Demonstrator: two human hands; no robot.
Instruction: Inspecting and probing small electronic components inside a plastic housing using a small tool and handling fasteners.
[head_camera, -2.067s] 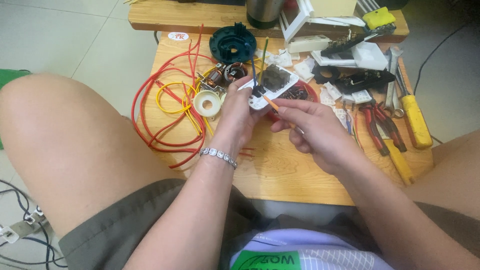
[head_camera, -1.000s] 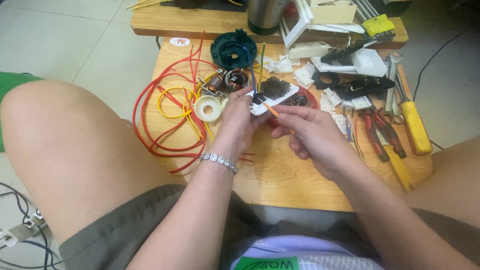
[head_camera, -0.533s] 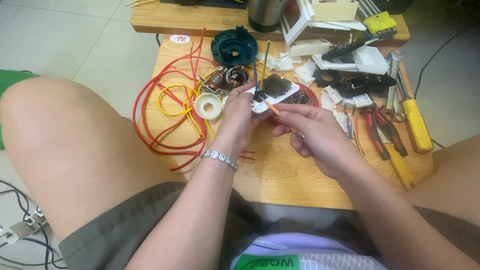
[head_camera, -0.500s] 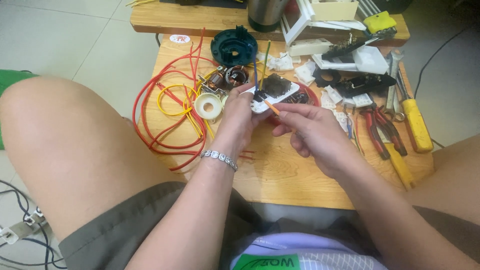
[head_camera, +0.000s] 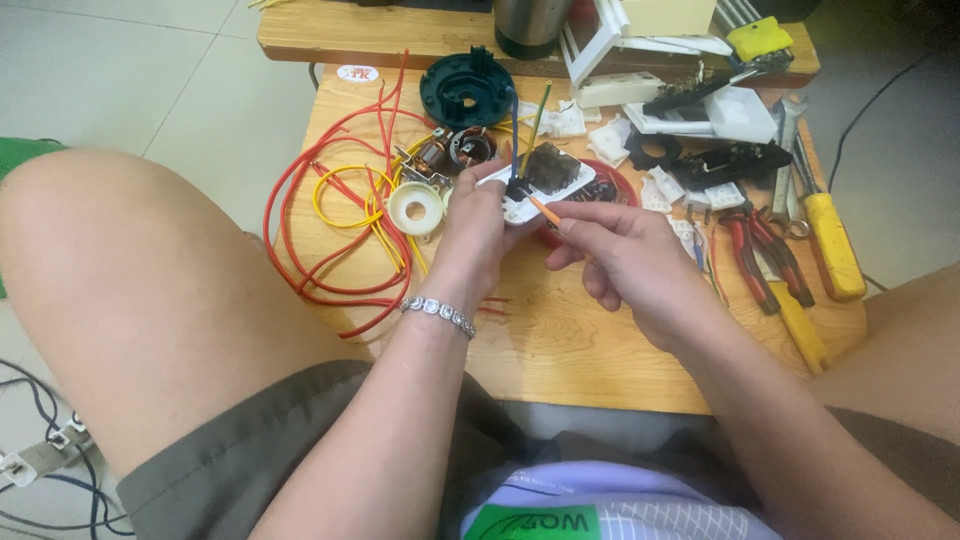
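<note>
Over a wooden desk (head_camera: 560, 340), the left hand (head_camera: 478, 225) grips a white switch module (head_camera: 545, 185) — fingers clamped on it. The right hand (head_camera: 620, 255) pinches an orange-handled tool (head_camera: 543, 208), its tip touching the module.

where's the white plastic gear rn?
Head view: the white plastic gear lies on the wooden table, just left of the left hand, inside the red and yellow wire loops, below the small motor.

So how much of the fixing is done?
Looks midway. Done: the dark round cover is off, parts lie loose. In hand: left hand holds the white switch piece; right hand pokes it with an orange-tipped tool. Left: loose red wires.
</note>
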